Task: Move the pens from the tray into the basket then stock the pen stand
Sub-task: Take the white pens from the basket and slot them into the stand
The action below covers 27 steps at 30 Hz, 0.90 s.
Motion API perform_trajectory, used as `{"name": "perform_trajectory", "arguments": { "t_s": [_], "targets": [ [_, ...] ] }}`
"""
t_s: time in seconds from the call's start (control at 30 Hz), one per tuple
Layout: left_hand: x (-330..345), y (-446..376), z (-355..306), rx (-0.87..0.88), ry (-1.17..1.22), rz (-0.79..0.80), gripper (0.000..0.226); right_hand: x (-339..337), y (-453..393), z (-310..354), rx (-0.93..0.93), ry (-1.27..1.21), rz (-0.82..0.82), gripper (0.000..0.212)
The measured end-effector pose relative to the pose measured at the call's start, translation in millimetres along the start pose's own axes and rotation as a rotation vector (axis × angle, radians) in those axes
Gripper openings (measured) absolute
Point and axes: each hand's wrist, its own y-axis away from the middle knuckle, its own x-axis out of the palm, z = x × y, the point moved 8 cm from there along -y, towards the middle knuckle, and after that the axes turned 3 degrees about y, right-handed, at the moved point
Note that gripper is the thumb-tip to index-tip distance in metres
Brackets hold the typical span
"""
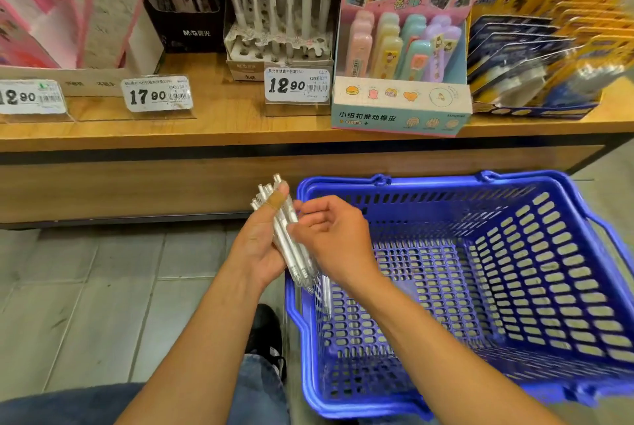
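Observation:
My left hand grips a bundle of several clear white pens, held upright and tilted over the left rim of the blue basket. A plaster is wrapped round its thumb. My right hand has its fingers curled at the bundle and pinches one of the pens. The basket stands on the floor and looks empty apart from one pen tip showing inside its left wall. The pen stand, a white holder with holes, sits on the wooden shelf and holds several white pens.
On the wooden shelf stand price tags, a black box, a pink "travel" eraser display and a blue-yellow carton. Grey floor tiles lie to the left. My shoe and knee are below the hands.

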Motion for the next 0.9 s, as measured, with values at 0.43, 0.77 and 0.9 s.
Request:
{"name": "perform_trajectory", "arguments": {
  "t_s": [0.43,0.77,0.9],
  "targets": [
    [12,-4,-5,0.107,-0.015,0.043,0.021,6,4,30,-0.277,0.403,-0.014,0.028],
    [1,-3,-16,0.154,-0.011,0.027,0.032,-32,-58,-80,0.117,-0.158,-0.048,0.004],
    [-6,-4,-16,0.135,0.033,0.045,0.035,-15,-63,-201,0.490,0.303,0.092,0.017]
  ]
}}
